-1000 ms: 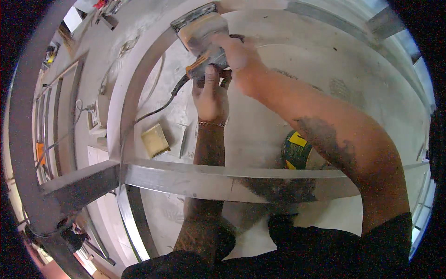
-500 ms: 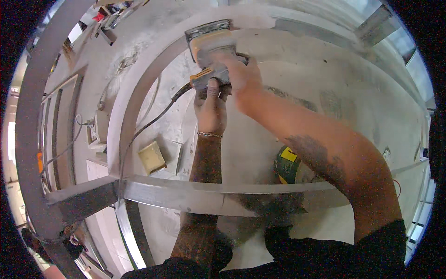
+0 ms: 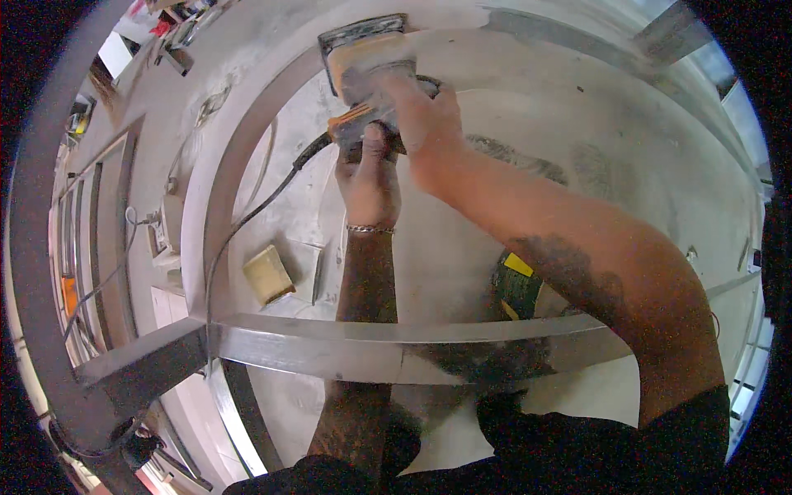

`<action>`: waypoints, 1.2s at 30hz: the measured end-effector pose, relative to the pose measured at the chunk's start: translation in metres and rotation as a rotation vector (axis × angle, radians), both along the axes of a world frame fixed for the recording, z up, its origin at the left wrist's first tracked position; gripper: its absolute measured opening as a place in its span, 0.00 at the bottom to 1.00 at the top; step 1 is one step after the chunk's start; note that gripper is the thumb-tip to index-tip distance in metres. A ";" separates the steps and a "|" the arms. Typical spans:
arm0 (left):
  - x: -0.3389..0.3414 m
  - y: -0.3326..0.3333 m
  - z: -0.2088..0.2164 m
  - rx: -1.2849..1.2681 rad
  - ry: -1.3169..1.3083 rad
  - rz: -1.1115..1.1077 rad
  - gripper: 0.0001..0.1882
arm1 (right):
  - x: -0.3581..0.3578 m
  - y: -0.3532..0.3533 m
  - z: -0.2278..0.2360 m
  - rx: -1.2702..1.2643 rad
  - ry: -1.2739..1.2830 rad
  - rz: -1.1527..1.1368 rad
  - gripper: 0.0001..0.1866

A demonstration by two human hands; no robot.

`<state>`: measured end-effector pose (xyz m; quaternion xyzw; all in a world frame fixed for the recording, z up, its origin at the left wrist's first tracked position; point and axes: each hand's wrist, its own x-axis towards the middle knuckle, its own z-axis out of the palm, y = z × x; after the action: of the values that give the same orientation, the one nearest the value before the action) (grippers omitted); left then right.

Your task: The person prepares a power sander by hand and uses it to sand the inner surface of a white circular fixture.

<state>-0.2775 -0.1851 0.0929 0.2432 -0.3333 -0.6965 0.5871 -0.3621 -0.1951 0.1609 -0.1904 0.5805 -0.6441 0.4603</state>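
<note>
A corded power sander (image 3: pixel 369 62), orange and dark grey with a flat rectangular pad, rests against the far bar of a metal frame (image 3: pixel 272 99). My left hand (image 3: pixel 371 177) wraps round the rear of its body from below, with the thumb on top. Over the front part of the sander lies my right hand (image 3: pixel 425 124), its fingers curled round the grip and slightly blurred. From the tool's rear a dark cable (image 3: pixel 268 206) runs left and down over the frame. Both forearms reach past the near bar of the frame (image 3: pixel 305 342).
On the dusty floor, left of my left forearm, lies a small yellowish block (image 3: pixel 268 275) beside a pale square piece. A dark tool with a yellow patch (image 3: pixel 518 266) sits partly under my right forearm. A socket box (image 3: pixel 162 231) with a plugged-in cord stands further left.
The sander and both hands sit slightly higher and further left in the picture. The whole frame has shifted a little the same way. Both hands keep their hold.
</note>
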 end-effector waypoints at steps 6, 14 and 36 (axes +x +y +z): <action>0.011 0.004 -0.002 0.005 -0.020 0.050 0.22 | 0.010 0.003 0.004 -0.021 -0.081 0.015 0.34; 0.033 0.014 -0.005 -0.047 0.010 0.054 0.21 | 0.027 0.004 0.004 0.017 -0.031 0.127 0.34; 0.005 0.004 -0.003 0.011 0.018 0.078 0.26 | 0.002 -0.003 -0.005 0.048 0.060 0.032 0.36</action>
<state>-0.2720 -0.1815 0.0900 0.2530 -0.3146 -0.6769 0.6154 -0.3600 -0.1977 0.1563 -0.2076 0.6062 -0.6165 0.4576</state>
